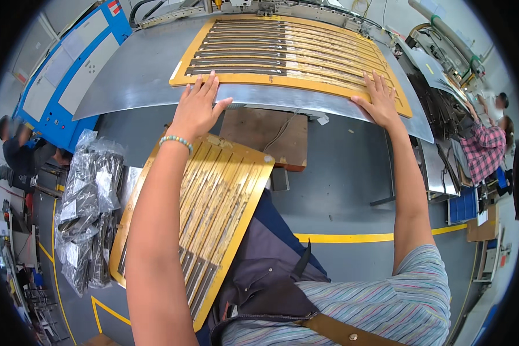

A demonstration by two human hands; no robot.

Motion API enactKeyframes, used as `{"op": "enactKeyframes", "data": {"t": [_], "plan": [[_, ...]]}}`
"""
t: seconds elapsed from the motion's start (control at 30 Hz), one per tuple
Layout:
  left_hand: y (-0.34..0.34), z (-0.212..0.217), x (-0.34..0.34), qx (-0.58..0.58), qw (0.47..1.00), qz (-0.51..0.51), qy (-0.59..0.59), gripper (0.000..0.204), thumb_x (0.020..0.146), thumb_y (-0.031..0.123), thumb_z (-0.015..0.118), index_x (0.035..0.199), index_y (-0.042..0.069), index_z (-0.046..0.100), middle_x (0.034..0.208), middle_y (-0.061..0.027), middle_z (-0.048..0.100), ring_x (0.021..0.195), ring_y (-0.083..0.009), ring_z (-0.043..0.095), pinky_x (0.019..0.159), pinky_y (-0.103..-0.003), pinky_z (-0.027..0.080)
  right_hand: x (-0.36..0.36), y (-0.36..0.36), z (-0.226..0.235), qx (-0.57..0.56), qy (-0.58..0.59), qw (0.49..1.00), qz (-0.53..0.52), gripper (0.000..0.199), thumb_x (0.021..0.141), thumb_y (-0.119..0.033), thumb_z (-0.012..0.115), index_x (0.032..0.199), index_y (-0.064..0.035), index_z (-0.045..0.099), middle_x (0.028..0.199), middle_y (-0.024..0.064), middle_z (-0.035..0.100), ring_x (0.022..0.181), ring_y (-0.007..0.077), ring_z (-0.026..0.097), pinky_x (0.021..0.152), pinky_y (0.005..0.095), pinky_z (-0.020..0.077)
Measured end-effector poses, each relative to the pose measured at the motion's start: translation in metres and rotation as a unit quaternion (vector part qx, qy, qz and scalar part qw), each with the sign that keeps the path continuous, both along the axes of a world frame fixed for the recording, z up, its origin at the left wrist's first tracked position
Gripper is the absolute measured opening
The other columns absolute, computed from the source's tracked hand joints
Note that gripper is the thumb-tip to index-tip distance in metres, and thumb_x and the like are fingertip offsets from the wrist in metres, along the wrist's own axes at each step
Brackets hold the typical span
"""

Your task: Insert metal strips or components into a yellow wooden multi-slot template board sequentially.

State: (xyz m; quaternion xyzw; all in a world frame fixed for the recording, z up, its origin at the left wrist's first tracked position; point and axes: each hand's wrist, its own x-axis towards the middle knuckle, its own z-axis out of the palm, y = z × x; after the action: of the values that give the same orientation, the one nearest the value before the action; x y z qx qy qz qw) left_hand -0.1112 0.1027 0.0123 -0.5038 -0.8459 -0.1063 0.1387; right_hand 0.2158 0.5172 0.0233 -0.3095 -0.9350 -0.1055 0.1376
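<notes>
A wide yellow slotted board [230, 78] lies on the metal machine table [138, 69]. Dark strips fill the left part of its slots, while the right part shows worn, pale slots. My left hand [198, 106] rests at the board's near left edge, fingers stretched and thumb apart. At the near right edge, my right hand [380, 102] lies with its fingers spread on the board. Neither hand holds anything. A second yellow slotted board [213, 196] leans by my lap beneath my left forearm, with dark strips in its lower slots.
Plastic-wrapped bundles [89, 207] stand at my left, near a blue machine cabinet [69, 63]. Beneath the table is a brown box-like block [264, 138]. Dark strips [435, 104] are piled at the right. One person [484, 147] works at the far right, another [26, 153] at the far left.
</notes>
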Motion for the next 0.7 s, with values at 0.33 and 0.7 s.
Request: {"op": "enactKeyframes", "data": {"t": [0.33,0.7], "plan": [[-0.077,-0.022,0.209,0.173,0.979,-0.097,-0.043,0.076,0.092,0.031,0.08,0.158,0.009,0.049,0.176,-0.0115,0.033,0.162,-0.038,0.029,0.127,-0.059,0.026,-0.005,0.049,-0.029,0.016,0.067,0.992,0.103,0.101,0.097,-0.076,0.058,0.158,0.0033,0.05,0.166,0.0262,0.045,0.159,0.0404,0.034,0.131,0.049,0.0251],[-0.437,-0.19,0.459,0.329,0.756,0.494,-0.277,0.032,0.104,0.012,0.07,0.134,-0.001,0.069,0.155,-0.0151,0.061,0.139,-0.0278,0.06,0.12,-0.039,0.044,-0.036,-0.034,-0.044,0.149,0.258,0.877,0.376,0.057,0.107,-0.044,0.064,0.145,-0.0013,0.066,0.15,0.0247,0.062,0.148,0.0406,0.05,0.126,0.0519,0.0333]]}}
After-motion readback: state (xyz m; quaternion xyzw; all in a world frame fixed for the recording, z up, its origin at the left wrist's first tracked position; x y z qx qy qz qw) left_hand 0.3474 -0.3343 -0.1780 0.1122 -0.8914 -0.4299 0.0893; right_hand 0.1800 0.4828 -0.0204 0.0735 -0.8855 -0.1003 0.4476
